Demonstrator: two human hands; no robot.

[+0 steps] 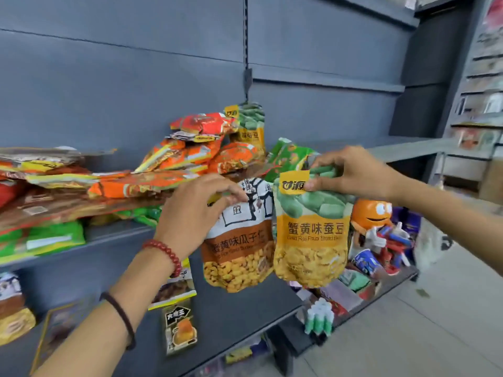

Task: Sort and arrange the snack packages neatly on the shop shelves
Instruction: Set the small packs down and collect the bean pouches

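Two snack bags are held up side by side in front of the shelves.

The left hand (pixel 190 213) pinches the top edge of the seed bag (pixel 239 257), and the right hand (pixel 353 175) pinches the yellow corner of the bean bag (pixel 310 246). The fingers (pixel 315 183) of both hands are closed on the bags, so each bag hangs straight down below them with its front toward the person. The two bags touch at their sides, just under the fingers. I judge they are held this way to compare the labels before sorting. Behind the left fingers a loose pile (pixel 163 170) of orange and green bags lies on the shelf (pixel 114 235). Above and behind that pile a second bean bag (pixel 249 126) stands against the back wall (pixel 136 91), so the right-hand bag probably belongs beside it.
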